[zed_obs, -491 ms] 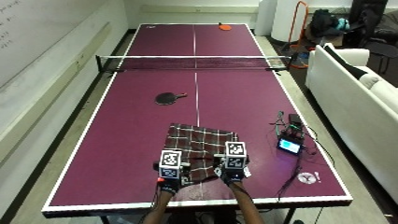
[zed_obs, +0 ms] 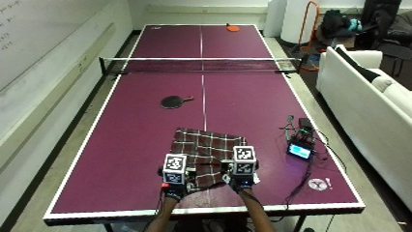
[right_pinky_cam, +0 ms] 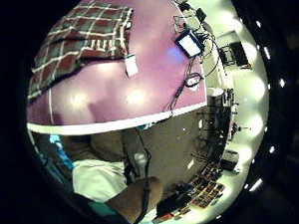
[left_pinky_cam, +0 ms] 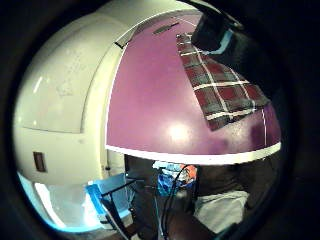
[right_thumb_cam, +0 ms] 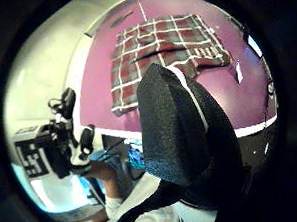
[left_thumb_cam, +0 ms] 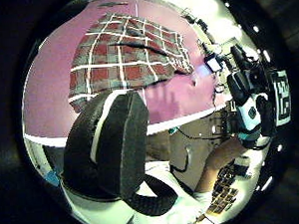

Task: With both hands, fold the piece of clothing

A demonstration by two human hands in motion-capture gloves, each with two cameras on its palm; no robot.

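Observation:
A red, grey and white plaid cloth [zed_obs: 206,147] lies partly folded on the purple table [zed_obs: 128,145], near its front edge. My left hand [zed_obs: 172,189] hovers over the cloth's near left corner and my right hand [zed_obs: 241,182] over its near right corner. Both palm cameras see the cloth [left_thumb_cam: 127,58] [right_thumb_cam: 155,45] lying flat a little way off, with nothing between thumb and fingers. The left thumb [left_thumb_cam: 116,143] and the right thumb [right_thumb_cam: 185,134] stand free of the fabric. A small white tag [right_pinky_cam: 131,65] sticks out from the cloth's edge.
A black paddle [zed_obs: 174,101] lies beyond the cloth, short of the net [zed_obs: 201,65]. A small device with a lit screen [zed_obs: 301,150] and cables sits at the right edge of the table. An orange paddle [zed_obs: 232,28] lies at the far end. A white sofa [zed_obs: 367,96] stands to the right.
Both hands have drawn back slightly toward the table's near edge. The cloth lies as before.

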